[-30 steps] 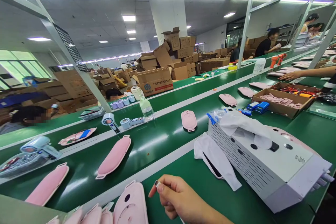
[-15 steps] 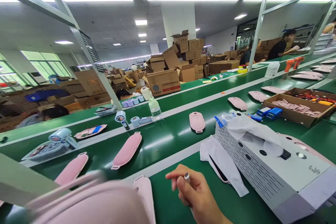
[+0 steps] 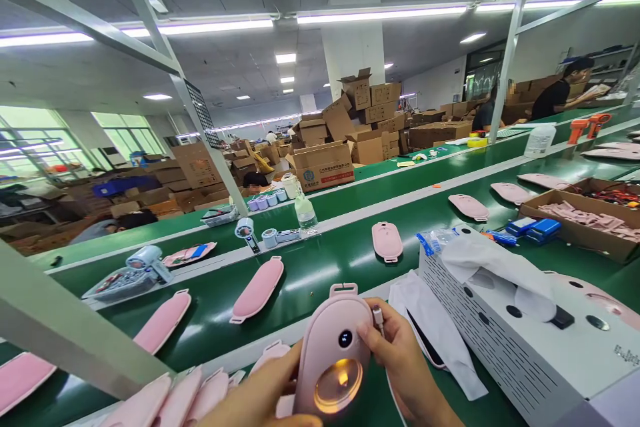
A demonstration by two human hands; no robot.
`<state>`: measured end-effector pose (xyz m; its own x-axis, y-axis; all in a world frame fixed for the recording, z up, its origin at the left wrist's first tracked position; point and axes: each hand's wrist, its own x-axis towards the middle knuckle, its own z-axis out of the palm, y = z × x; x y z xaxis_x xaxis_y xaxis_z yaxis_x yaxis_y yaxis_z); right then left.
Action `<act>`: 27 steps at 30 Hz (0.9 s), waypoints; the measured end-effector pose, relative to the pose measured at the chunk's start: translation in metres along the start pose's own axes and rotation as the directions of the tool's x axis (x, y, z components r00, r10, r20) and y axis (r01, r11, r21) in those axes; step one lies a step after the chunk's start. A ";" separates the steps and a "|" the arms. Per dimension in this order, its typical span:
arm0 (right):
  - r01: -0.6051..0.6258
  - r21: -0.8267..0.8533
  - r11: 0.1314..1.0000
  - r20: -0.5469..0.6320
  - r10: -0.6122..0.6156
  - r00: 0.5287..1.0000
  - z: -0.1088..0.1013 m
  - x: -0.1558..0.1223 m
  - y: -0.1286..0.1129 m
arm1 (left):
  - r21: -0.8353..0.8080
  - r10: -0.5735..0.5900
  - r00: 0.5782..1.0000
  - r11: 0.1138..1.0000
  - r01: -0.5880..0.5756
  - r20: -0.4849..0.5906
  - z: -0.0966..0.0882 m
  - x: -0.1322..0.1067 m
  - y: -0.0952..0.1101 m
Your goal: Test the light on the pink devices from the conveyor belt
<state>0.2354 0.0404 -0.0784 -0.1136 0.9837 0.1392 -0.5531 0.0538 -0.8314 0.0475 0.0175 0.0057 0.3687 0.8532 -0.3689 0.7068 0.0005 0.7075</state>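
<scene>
In the head view, both hands held a pink oval device (image 3: 333, 353) upright, close to the camera and above the near edge of the green table (image 3: 493, 413). Its shell was smooth and matte, with a loop tab on top, a small dark round dot and a glossy disc that glowed amber. The left hand (image 3: 260, 400) curled shut around its lower left edge. The right hand (image 3: 400, 360) lay against its right edge, with thumb and forefinger pinched on a small metal plug (image 3: 379, 315). Just to the right lay a crumpled white cloth (image 3: 430, 320) and a white perforated metal box (image 3: 500, 340). Beyond, soft pink oblong pads (image 3: 257, 288) lay on the shiny green conveyor belt (image 3: 320, 267).
</scene>
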 end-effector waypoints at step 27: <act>-0.265 -0.255 0.930 -0.360 0.163 0.918 -0.044 0.172 0.007 | 0.358 0.070 0.652 0.877 0.320 -0.755 -0.100 0.005 0.004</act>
<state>0.2481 0.2176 -0.0843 0.1029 0.9741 -0.2016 -0.2734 -0.1671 -0.9473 -0.0085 0.0741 0.0665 -0.1660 0.9501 0.2643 0.9540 0.0869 0.2869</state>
